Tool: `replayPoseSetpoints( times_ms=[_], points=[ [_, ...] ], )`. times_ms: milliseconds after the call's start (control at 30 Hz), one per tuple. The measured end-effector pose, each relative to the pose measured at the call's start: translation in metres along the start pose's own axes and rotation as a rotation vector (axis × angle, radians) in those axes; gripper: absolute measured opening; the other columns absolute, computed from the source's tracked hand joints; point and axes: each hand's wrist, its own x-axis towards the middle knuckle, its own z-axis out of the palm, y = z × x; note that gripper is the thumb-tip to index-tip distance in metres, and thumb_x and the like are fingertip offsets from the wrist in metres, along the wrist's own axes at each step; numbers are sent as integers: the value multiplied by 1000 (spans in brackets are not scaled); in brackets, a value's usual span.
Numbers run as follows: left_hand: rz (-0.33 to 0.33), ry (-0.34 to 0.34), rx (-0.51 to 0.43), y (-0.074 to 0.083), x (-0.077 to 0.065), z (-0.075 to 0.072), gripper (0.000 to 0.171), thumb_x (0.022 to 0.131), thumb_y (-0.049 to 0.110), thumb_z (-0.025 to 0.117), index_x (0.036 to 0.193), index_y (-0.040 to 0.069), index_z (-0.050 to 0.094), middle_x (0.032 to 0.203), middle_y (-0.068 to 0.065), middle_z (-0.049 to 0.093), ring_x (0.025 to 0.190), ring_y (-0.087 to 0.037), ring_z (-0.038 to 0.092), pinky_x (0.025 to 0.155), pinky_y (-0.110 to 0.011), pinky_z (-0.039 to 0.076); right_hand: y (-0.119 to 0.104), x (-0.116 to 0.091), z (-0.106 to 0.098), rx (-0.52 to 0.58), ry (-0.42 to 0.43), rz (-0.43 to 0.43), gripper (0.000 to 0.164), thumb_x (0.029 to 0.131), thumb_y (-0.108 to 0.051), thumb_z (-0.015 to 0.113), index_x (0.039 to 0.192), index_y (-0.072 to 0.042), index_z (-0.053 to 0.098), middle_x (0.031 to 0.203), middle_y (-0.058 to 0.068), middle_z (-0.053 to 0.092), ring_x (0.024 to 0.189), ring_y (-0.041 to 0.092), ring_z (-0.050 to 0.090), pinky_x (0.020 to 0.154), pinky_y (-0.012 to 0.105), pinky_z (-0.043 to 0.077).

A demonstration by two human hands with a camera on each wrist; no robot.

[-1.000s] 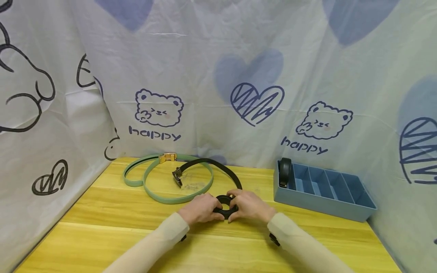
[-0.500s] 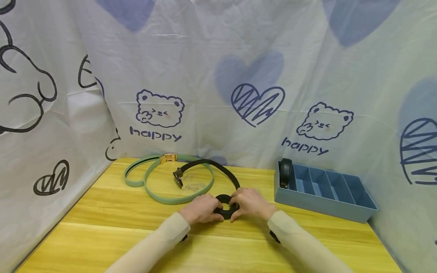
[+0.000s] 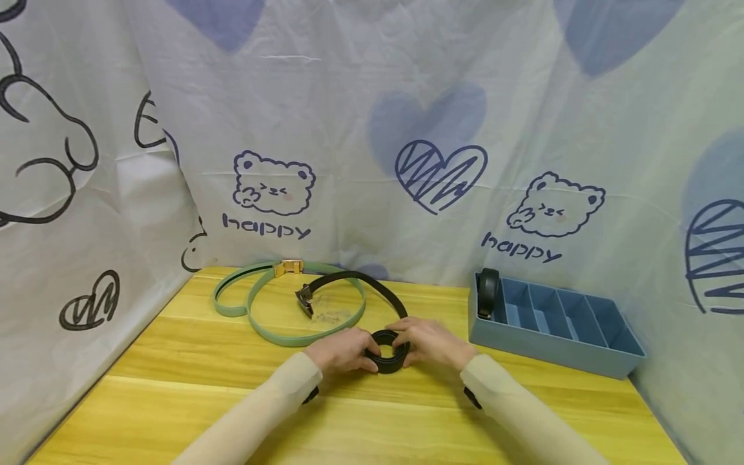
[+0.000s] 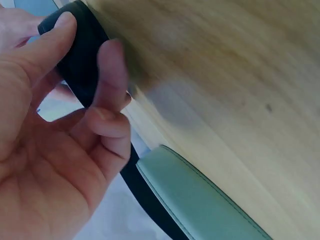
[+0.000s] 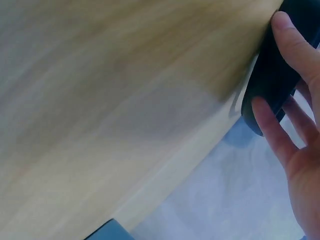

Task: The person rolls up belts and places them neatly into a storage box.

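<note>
Hands [image 3: 343, 351] [image 3: 433, 344] grip a black belt [image 3: 389, 366], wooden tabletop [image 3: 372, 429] below, printed cloth [image 3: 343, 97] behind.

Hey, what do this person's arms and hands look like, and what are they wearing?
The left hand and right hand are ungloved. The left sleeve and right sleeve are long, plain and cream. A small black piece shows beneath each sleeve's end, too small to identify.
</note>
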Motion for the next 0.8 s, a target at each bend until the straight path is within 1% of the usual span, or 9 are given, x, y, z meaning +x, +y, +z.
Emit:
replayPoseSetpoints(
  times_ms=[100,167,233,333,433,533,633,700,800],
  points=[
    [-46,13,21,7,0,3,18,80,40,65,87,24,67,77,14,60,67,-4,54,63,-23,44,-3,2,0,-36,26,17,37,64,-50,74,90,-24,72,118,-1,54,103,14,50,80,32,46],
    [-66,35,48,13,1,5,19,80,43,64,80,24,65,68,13,57,60,-6,51,58,-24,42,-4,2,1,-40,28,33,41,62,-55,73,89,-24,72,111,-1,53,97,12,49,77,30,46],
    [-65,52,58,17,2,6,22,80,44,64,73,23,63,61,12,53,53,-7,47,53,-23,38,-5,2,1,-34,18,46,44,62,-57,72,91,-24,72,108,-1,51,93,11,48,75,29,45],
    [-17,72,71,16,3,6,22,82,40,63,68,23,61,59,14,52,52,-5,46,55,-21,37,-4,1,-1,-11,-7,52,45,65,-50,74,100,-22,71,108,-1,50,92,11,48,76,29,45],
    [34,52,55,11,3,5,18,83,36,62,72,23,63,64,17,54,57,-4,48,59,-21,38,-2,0,-3,15,-33,33,42,68,-41,76,104,-21,69,118,3,52,100,17,52,82,33,45],
    [29,33,38,8,2,5,15,84,35,62,76,22,63,67,16,54,59,-4,48,60,-21,39,-2,1,-4,10,-40,28,37,68,-41,76,99,-21,71,124,5,52,106,20,52,85,35,44],
    [-6,41,43,10,2,6,17,86,37,60,81,20,62,68,12,55,58,-5,49,59,-22,40,-2,3,-4,-16,-22,55,37,64,-48,76,90,-21,73,117,3,55,102,17,51,83,34,45],
    [-28,57,55,13,2,7,20,87,37,59,89,18,62,72,9,57,60,-6,52,59,-23,42,-2,4,-3,-39,-7,65,40,62,-53,75,87,-22,73,111,1,55,97,16,50,81,32,45],
    [-31,63,93,17,3,10,24,88,37,56,103,18,61,84,5,62,70,-10,57,65,-26,46,-1,3,-1,-62,8,66,43,61,-58,73,87,-23,73,100,-2,54,89,14,47,75,30,45]
  ],
)
